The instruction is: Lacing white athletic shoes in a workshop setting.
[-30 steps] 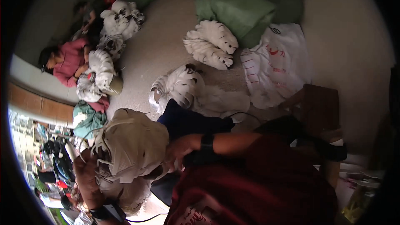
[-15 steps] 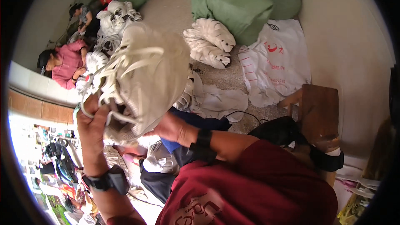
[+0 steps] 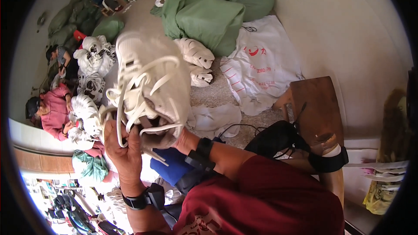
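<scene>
A cream lace-up shoe point(image 3: 163, 91) is raised in front of me, toe end away and its opening toward me. Loose pale laces loop over its front and hang at the opening. My left hand point(image 3: 122, 150) is closed at the near left edge of the opening, thumb and fingers among the laces. Against the shoe's right underside rests my right hand point(image 3: 186, 141), its fingers hidden behind the shoe. Whether the shoe has a sole cannot be seen. Dark straps with small boxes circle both wrists.
A wooden stool point(image 3: 315, 104) stands at right. Beyond lie a printed white sack point(image 3: 261, 61), green sacks point(image 3: 204, 19) and bundled white shoe parts point(image 3: 196, 52). At left, a person in pink point(image 3: 56, 111) sits beside white piles point(image 3: 93, 56); another person sits behind.
The view has swung, so the surroundings sit further left. The shoe has turned, showing more of its opening and laces. Both hands have stayed on it.
</scene>
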A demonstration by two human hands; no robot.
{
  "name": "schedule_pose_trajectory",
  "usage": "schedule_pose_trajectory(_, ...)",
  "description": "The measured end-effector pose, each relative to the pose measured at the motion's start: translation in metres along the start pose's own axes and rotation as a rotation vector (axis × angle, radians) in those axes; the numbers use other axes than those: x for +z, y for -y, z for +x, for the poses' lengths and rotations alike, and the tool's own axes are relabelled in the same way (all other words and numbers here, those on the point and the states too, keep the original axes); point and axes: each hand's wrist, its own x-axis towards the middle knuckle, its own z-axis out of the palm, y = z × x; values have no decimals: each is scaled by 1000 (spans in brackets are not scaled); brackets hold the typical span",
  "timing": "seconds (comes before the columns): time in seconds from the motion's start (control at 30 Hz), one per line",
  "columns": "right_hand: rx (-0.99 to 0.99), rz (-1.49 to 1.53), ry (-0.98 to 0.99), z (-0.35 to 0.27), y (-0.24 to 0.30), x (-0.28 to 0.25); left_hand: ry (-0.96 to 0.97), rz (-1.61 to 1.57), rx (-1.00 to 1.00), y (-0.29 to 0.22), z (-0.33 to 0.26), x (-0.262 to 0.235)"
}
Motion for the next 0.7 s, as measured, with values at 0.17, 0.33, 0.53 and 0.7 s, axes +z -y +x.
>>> schedule_pose_trajectory(0.17, -434, -291, 128, -9, 103, 62, 71, -26, 216, -35, 19, 12)
schedule_pose_trajectory(0.33, -1128, -310, -347, -21, 194, 18, 261, -31, -38, 14, -31, 28)
schedule_pose_trajectory(0.53, -1070, -73, -1033, -29, 176, -96, 464, 22, -492, 93, -157, 0)
schedule_pose_trajectory(0.7, -888, -331, -875, -15, 149, -114, 445, -107, -765, 97, -203, -34)
